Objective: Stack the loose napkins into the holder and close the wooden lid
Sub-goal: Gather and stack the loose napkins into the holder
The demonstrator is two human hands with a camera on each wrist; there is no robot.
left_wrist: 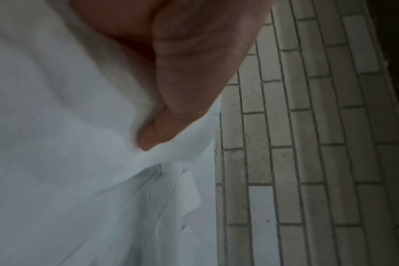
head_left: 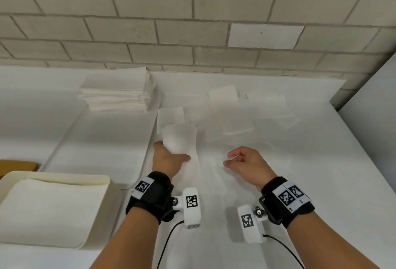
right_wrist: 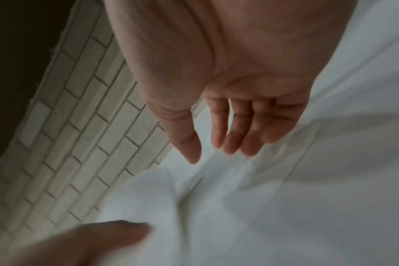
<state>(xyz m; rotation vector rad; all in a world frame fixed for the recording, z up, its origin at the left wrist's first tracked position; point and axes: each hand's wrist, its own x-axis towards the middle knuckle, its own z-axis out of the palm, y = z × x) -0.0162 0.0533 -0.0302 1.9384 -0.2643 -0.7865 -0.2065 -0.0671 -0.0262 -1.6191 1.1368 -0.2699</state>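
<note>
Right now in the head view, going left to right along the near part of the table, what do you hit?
Cream napkin holder with napkins inside → left hand gripping a white napkin → right hand, empty with fingers loosely curled → bare white tabletop.

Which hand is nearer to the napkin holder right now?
Left. The left hand, gripping a napkin, is right of the holder; the right hand is farther right.

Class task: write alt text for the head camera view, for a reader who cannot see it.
The left hand holds a white napkin above the white table; the right hand hovers empty. Loose napkins lie ahead, and the open holder sits at left.
</note>
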